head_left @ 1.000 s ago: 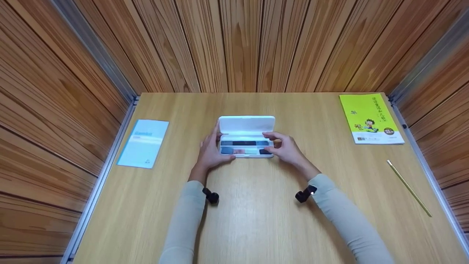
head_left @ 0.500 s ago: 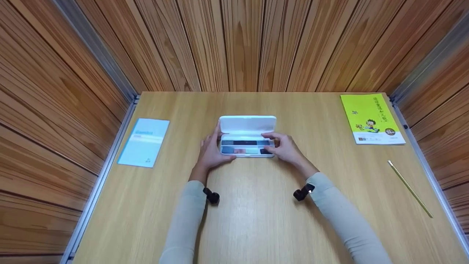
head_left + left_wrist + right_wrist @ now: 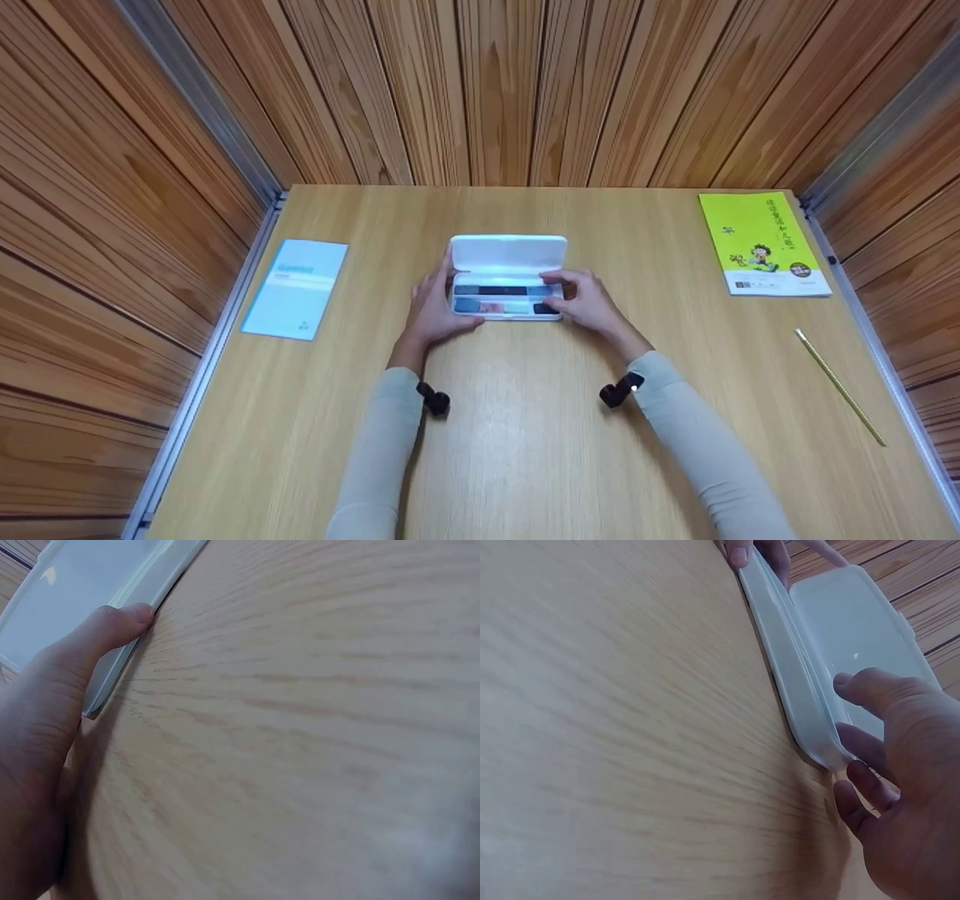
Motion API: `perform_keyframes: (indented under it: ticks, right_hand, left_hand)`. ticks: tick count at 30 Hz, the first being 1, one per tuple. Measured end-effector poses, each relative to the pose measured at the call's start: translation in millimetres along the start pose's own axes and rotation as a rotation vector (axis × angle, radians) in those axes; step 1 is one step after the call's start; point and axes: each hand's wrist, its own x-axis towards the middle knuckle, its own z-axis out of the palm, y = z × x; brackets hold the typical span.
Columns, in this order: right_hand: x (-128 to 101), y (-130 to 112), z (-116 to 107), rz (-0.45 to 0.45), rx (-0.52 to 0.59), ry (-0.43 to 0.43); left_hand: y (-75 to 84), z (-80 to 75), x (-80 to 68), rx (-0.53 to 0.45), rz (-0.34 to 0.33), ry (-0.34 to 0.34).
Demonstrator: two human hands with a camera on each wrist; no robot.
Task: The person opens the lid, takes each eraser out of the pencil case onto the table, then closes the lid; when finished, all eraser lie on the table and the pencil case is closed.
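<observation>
At frame centre the open white case (image 3: 507, 281) sits on the tabletop (image 3: 525, 420). The left hand (image 3: 433, 311) steadies its left end, grip clasping it; the right hand (image 3: 592, 304) holds the right end (keep both thumbs low). Open room lies below, well clear of edges.

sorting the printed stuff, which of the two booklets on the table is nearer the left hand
The pale blue booklet, lying at the table's left edge beside the left hand. The yellow-green booklet with a cartoon cover sits at the far right corner.
</observation>
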Motion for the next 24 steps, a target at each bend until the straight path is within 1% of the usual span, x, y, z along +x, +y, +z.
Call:
perform_keyframes:
  ticks: [8, 15, 24]
  right_hand:
    - [7, 3, 7, 0.003, -0.021, 0.013]
    - [9, 2, 10, 0.018, -0.010, 0.028]
    - [13, -1, 14, 0.009, 0.007, -0.011]
  left_hand:
    - [1.1, -0.3, -0.2, 0.017, -0.005, -0.003]
    - [0.2, -0.9, 0.1, 0.031, -0.011, -0.003]
    - [4.8, -1.2, -2.4, 0.012, -0.021, 0.003]
